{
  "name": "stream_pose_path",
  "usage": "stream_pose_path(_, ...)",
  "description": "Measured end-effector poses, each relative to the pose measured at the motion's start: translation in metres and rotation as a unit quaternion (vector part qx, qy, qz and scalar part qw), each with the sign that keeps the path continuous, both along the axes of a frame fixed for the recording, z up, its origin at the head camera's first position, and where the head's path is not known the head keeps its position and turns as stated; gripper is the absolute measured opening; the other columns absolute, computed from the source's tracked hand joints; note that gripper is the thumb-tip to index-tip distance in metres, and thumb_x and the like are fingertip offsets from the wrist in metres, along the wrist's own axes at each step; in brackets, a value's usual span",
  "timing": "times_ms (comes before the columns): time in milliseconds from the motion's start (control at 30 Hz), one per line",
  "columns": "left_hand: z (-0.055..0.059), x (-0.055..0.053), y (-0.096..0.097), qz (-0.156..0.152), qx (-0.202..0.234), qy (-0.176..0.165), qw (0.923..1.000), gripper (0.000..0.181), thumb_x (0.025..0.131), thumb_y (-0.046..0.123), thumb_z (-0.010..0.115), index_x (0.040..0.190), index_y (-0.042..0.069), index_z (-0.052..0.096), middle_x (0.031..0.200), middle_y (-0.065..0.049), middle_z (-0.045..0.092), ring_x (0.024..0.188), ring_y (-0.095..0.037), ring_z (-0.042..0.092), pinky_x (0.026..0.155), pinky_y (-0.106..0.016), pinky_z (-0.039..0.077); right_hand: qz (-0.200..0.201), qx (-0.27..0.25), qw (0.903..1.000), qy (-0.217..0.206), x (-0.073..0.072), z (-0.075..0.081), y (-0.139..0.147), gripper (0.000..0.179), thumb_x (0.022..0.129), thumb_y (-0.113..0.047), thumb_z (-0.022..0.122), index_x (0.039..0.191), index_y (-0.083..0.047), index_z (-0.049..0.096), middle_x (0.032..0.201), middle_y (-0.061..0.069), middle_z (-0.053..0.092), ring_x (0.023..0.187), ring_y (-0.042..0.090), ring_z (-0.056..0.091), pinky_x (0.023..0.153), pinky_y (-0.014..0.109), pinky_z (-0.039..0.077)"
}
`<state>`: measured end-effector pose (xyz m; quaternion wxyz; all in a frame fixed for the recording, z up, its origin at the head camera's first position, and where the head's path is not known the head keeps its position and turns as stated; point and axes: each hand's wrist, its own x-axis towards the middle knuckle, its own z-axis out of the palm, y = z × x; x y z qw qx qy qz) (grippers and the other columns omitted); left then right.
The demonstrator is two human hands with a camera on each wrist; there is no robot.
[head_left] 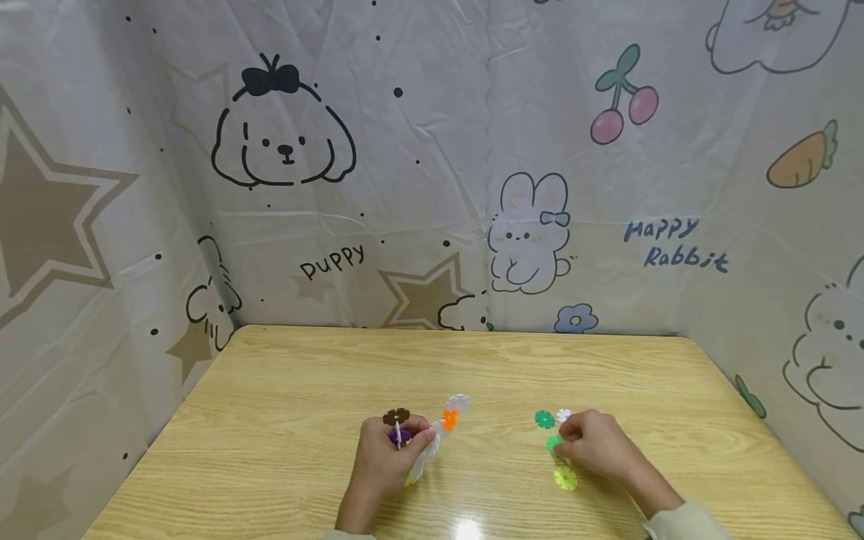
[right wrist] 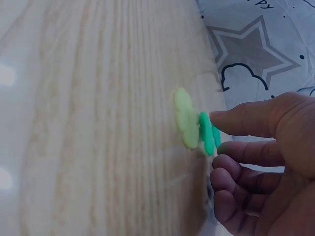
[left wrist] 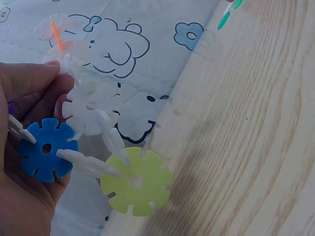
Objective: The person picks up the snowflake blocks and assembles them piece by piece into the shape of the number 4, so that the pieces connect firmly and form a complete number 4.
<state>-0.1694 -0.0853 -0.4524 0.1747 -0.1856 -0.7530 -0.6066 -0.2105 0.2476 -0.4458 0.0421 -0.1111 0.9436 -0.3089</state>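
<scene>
My left hand (head_left: 383,459) pinches a chain of joined slotted plastic discs between thumb and fingers. White discs (left wrist: 91,110) make up much of the chain. A blue disc (left wrist: 47,150) and a yellow disc (left wrist: 137,182) hang at the near end, while an orange disc (head_left: 450,418) sits toward the far end. Beside the fingers show a brown disc (head_left: 396,416) and a purple disc (head_left: 400,436). My right hand (head_left: 597,448) reaches down over a bright green disc (head_left: 553,445), thumb and forefinger apart, fingertips right at its edge.
On the wood-grain table (head_left: 310,375), a darker green disc (head_left: 544,419), a white disc (head_left: 564,415) and a yellow-green disc (head_left: 565,478) lie around my right hand. A printed cloth (head_left: 418,187) hangs behind the table and along its sides.
</scene>
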Motion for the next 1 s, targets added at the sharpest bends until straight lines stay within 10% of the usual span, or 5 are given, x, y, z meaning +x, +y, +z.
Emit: stream_pose_path(1000, -0.0002, 0.0008, 0.0025, 0.014, 0.005, 0.001, 0.9999, 0.016, 0.081, -0.007, 0.077, 0.077, 0.008, 0.074, 0.077, 0.000, 0.073, 0.067, -0.015, 0.068, 0.063, -0.028, 0.057, 0.022, -0.048, 0.9986, -0.007, -0.0013, -0.0072, 0.0003, 0.020, 0.073, -0.005, 0.083, 0.084, -0.004, 0.067, 0.075, 0.000, 0.058, 0.073, 0.016, 0.053, 0.062, 0.028, 0.045)
